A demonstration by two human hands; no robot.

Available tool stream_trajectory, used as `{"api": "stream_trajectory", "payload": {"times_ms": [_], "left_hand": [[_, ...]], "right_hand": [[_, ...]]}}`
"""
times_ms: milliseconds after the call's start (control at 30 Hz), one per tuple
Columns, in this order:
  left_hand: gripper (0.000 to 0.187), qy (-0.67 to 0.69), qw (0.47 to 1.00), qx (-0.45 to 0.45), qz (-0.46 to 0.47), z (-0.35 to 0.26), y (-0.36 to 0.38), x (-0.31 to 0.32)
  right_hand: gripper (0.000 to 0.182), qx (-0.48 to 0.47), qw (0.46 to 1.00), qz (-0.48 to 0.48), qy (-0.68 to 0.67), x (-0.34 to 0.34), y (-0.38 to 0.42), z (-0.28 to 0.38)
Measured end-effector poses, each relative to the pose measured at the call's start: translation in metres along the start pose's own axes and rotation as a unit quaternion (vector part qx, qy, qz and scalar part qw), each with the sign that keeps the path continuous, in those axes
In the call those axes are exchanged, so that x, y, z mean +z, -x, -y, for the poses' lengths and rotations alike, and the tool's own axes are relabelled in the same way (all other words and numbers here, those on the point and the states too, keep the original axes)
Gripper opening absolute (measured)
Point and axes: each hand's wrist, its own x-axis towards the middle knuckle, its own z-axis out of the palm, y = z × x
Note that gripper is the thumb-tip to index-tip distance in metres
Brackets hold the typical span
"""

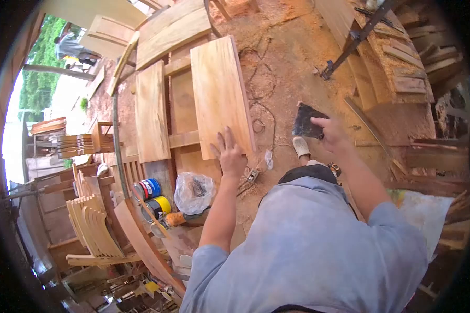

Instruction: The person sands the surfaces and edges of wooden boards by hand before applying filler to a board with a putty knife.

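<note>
Left hand [230, 155] lies spread on the plank [220, 94]; right hand [329, 133] pinches sandpaper [308, 121], likely about to sand, needing firm strokes.

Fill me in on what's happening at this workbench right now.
A person in a grey shirt leans over a wooden frame in a sawdust-covered workshop. The left hand rests flat on the lower end of a board lying on the frame, beside a second board. The right hand holds a dark sheet, seemingly sandpaper, off to the side above the ground. Two paint cans and a plastic bag sit nearby.
</note>
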Motion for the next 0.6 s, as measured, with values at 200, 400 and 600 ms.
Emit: {"api": "stream_trajectory", "payload": {"times_ms": [200, 400, 600], "left_hand": [[0.01, 0.194, 0.972, -0.016, -0.132, 0.013, -0.003, -0.055], [0.008, 0.26, 0.948, -0.037, -0.178, 0.011, -0.003, -0.066], [0.011, 0.299, 0.93, -0.063, -0.202, 0.006, -0.004, -0.071]], "right_hand": [[0.025, -0.018, 0.997, 0.043, -0.06, -0.016, -0.049, 0.023], [0.027, 0.041, 0.995, 0.076, -0.056, -0.005, -0.107, 0.055], [0.027, 0.047, 0.987, 0.15, -0.029, 0.027, -0.147, 0.083]]}}
